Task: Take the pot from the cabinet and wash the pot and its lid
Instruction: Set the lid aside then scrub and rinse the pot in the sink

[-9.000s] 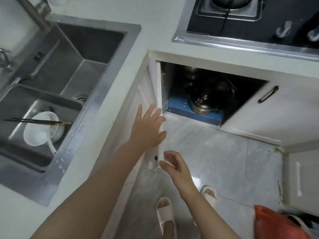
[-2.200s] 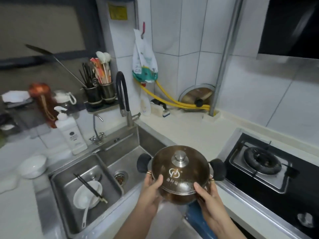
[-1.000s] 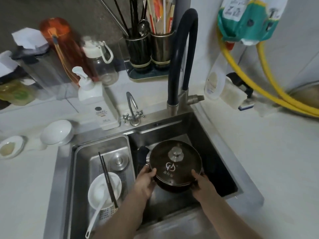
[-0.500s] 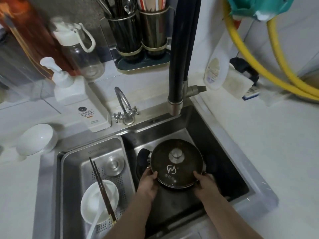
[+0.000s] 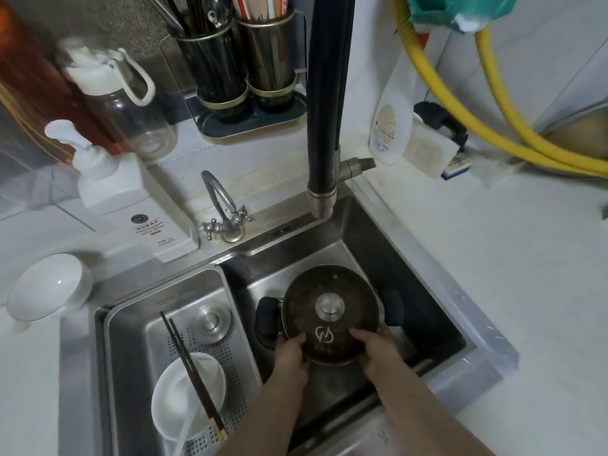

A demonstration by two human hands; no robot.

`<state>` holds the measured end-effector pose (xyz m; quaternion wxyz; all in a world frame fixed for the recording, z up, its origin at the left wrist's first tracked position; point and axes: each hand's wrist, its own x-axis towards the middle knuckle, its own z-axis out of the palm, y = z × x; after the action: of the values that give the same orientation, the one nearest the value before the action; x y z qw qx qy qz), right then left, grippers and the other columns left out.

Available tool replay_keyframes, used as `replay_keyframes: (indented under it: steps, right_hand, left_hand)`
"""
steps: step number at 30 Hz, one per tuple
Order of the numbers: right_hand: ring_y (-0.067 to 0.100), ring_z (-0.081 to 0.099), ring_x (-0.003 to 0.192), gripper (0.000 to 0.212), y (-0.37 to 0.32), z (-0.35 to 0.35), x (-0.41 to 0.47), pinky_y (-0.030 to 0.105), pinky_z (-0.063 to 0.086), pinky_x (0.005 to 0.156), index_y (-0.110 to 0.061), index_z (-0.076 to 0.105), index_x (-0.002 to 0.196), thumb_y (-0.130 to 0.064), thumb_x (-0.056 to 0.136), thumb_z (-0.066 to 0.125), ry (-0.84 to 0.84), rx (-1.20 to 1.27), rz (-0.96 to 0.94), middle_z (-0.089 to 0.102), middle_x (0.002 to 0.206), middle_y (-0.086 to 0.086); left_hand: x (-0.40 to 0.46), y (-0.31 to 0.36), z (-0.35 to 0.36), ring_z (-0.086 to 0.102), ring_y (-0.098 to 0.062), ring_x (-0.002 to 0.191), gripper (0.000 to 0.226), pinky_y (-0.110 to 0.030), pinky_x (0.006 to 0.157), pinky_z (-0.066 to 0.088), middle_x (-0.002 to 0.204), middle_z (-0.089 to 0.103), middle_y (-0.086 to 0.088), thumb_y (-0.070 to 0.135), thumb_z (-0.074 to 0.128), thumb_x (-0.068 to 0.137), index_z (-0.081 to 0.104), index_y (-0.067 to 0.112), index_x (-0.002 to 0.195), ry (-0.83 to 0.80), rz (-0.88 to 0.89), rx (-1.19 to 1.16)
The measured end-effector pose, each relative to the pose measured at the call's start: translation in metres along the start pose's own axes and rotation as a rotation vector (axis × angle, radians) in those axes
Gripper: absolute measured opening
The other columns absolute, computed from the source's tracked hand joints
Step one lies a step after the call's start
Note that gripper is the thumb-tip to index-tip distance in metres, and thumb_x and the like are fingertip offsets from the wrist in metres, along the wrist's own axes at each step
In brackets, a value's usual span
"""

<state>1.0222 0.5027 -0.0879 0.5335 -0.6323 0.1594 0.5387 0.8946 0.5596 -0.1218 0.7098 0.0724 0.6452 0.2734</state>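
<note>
- Lower now than half a second ago, the pot (image 5: pixel 330 348) sits deep in the right-hand basin of the sink (image 5: pixel 411 278), and both hands have slid a little further in under its near rim.
- Its lid (image 5: pixel 329 304) is on, knob up, with a white logo showing on the dark metal just beyond the fingertips.
- Left hand (image 5: pixel 291 355) grips the near-left edge of the pot, thumb lying over the lid's rim and the other fingers curled below, out of sight.
- Right hand (image 5: pixel 378 352) does the same on the near-right edge, thumb on top of the lid; both hands are closed on the pot.
- Two dark padded handles stick out sideways from the pot, one just beyond the left thumb, the other beyond the right hand; neither hand touches them.
- Black faucet (image 5: pixel 329 103) rises straight ahead, well beyond the fingertips, at the back edge of the basin.
- Off to the left of the left hand, in the drainer tray (image 5: pixel 138 324), lies a white bowl (image 5: pixel 187 394) with dark chopsticks (image 5: pixel 190 363) resting across it.
- Farther left, on the counter, another white bowl (image 5: pixel 49 287) lies tipped on its side, near a white soap dispenser (image 5: pixel 131 199).
</note>
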Motion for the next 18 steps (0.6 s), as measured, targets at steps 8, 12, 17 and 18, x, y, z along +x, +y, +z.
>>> replay_keyframes:
  steps: [8,12,17,18]
  right_hand:
    - [0.022,0.028,0.14,0.066,-0.008,0.023,-0.008,0.033,0.024,0.116,-0.022,0.033,0.143,-0.013,0.084,0.063,-0.016,-1.224,-0.667,0.029,0.153,0.005]
    - [0.022,0.023,0.143,0.061,-0.008,0.042,-0.001,0.028,0.019,0.116,-0.023,0.029,0.146,-0.014,0.091,0.053,-0.188,-1.486,-0.77,0.023,0.156,0.007]
    - [0.023,0.033,0.133,0.056,-0.007,0.049,0.009,0.034,0.037,0.108,-0.028,0.036,0.142,-0.018,0.09,0.052,-0.097,-1.647,-0.855,0.035,0.149,-0.001]
    - [0.021,0.033,0.133,0.055,-0.01,0.049,0.01,0.033,0.038,0.107,-0.028,0.036,0.141,-0.018,0.089,0.052,-0.094,-1.666,-0.865,0.036,0.148,-0.002]
  left_hand:
    - [-0.01,0.019,0.013,0.058,-0.029,0.117,0.046,-0.047,0.102,0.046,0.122,0.062,-0.011,0.003,0.053,0.079,0.056,0.017,0.123,0.035,0.584,0.776]
    - [-0.007,0.039,0.02,0.03,-0.027,0.141,0.055,-0.039,0.118,0.024,0.152,0.033,-0.014,0.002,0.042,0.092,0.031,0.006,0.146,-0.107,0.546,1.12]
    - [0.012,0.04,0.009,0.026,-0.032,0.142,0.056,-0.037,0.118,0.023,0.156,0.021,-0.017,0.011,0.039,0.094,0.025,0.008,0.148,-0.082,0.542,1.331]
    - [0.011,0.041,0.008,0.023,-0.032,0.143,0.057,-0.037,0.119,0.022,0.157,0.017,-0.017,0.011,0.039,0.094,0.023,0.008,0.149,-0.083,0.525,1.352]
